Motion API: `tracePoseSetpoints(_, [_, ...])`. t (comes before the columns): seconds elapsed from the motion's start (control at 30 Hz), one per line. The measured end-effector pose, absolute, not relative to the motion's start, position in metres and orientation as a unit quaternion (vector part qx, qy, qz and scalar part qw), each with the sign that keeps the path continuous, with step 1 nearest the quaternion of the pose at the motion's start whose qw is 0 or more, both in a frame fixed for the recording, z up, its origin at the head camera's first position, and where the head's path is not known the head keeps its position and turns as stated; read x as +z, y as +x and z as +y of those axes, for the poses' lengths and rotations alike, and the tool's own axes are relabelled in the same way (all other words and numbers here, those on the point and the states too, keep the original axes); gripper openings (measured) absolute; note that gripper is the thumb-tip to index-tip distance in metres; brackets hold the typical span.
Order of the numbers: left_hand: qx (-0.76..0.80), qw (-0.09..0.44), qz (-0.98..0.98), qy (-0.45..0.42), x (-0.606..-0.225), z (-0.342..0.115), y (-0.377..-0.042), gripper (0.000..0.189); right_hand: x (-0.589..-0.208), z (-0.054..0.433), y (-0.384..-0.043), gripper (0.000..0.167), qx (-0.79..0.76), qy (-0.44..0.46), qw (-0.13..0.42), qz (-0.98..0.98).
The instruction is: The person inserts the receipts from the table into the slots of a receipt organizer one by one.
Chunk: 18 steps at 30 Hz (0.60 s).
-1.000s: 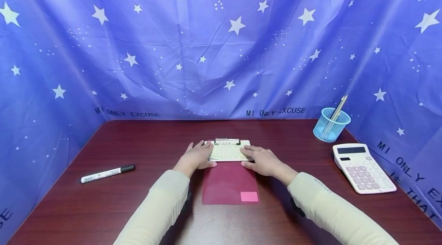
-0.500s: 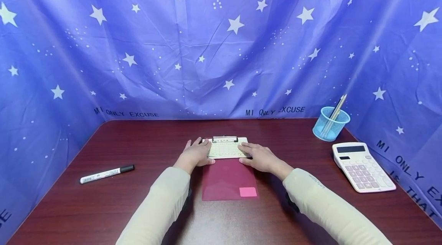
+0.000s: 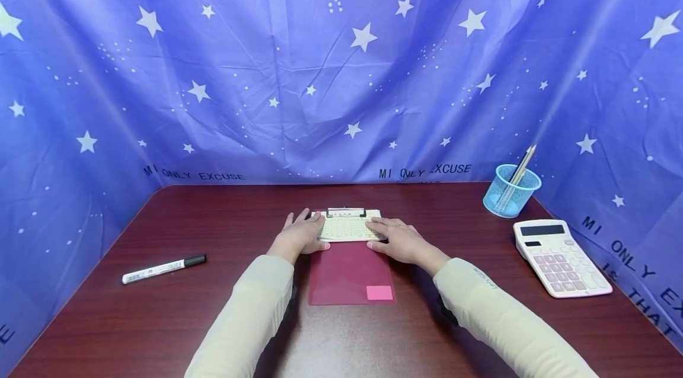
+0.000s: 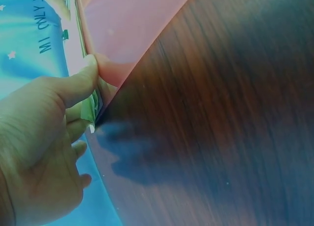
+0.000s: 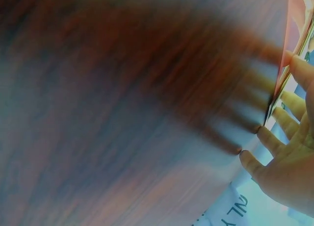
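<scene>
In the head view, a small clipboard with a metal clip (image 3: 345, 212) and a pale gridded sheet (image 3: 345, 228) lies on the upper part of a translucent dark red folder (image 3: 349, 271). My left hand (image 3: 300, 236) rests at the clipboard's left end, its thumb along the near edge. At the right end lies my right hand (image 3: 399, 240), fingertips on the sheet and thumb at the near edge. The left wrist view shows the thumb (image 4: 81, 84) against the layered paper edge. Splayed, fairly straight fingers (image 5: 270, 140) touch the table in the right wrist view.
A black-capped white marker (image 3: 163, 268) lies at the left. To the right stand a blue mesh pen cup (image 3: 504, 197) holding several slim sticks or pencils, and a white and pink calculator (image 3: 562, 259). A blue star-patterned curtain (image 3: 341, 70) borders the dark wooden table (image 3: 352, 342).
Both hands, the clipboard and the red folder have shifted slightly away from me and to the left. The head view has also moved a little. Marker, cup and calculator stay in place.
</scene>
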State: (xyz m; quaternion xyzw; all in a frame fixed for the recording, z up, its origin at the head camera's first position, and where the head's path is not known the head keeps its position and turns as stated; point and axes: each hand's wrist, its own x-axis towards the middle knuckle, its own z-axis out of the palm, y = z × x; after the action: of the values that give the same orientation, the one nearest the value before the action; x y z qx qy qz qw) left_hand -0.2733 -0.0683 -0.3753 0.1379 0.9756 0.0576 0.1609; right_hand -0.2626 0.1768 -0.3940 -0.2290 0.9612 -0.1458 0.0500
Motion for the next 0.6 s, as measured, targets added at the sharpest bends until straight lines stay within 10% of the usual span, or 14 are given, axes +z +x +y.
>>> tracePoseSetpoints(0.6, [0.153,0.142,0.966,0.154,-0.384,-0.079,-0.271,0.073,-0.39,0.18,-0.273,0.054,-0.129,-0.236,0.041,0.962])
